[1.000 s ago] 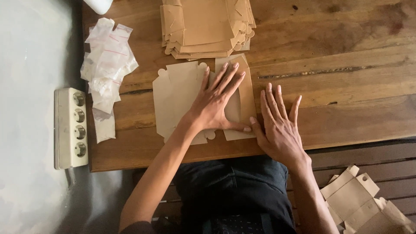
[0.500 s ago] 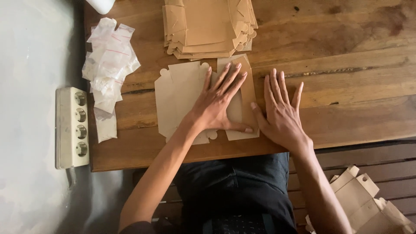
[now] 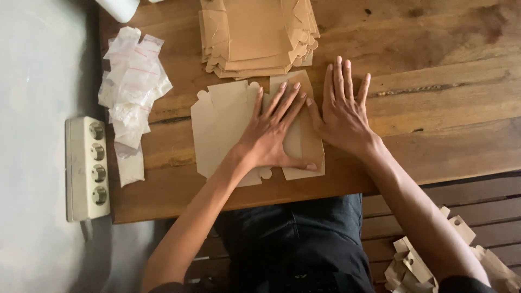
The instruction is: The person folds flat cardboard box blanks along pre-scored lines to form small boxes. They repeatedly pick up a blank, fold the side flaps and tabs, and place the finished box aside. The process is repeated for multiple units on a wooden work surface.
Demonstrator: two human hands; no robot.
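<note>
At the near right, below the bench edge, a heap of folded cardboard pieces [image 3: 434, 260] is seen on the slatted seat, beside the person's right forearm.

On the wooden bench [image 3: 445, 130], close to its near edge and roughly midway along it, a flat die-cut cardboard blank [image 3: 222, 130] is laid out. The left hand [image 3: 271, 135] is pressed flat on the right half of the blank, fingers spread, thumb extended along the near edge of the folded panel. The right hand [image 3: 342, 111] is laid flat, fingers spread, its thumb touching the blank's right edge and its palm resting on bare wood just beside it. Nothing is pinched by either hand.

Compared with a second ago, the right hand has been moved farther from the near edge and closer to the blank's far right corner; the left hand has been kept in place. It is judged that a fold along the right panel is being pressed down and creased.

Toward the left edge, a pile of small clear plastic bags [image 3: 130, 81] is found. Off the bench, a white power strip [image 3: 87, 168] lies on the grey floor. At the far edge, a stack of identical cardboard blanks [image 3: 255, 32] is stored, just beyond the fingertips.
</note>
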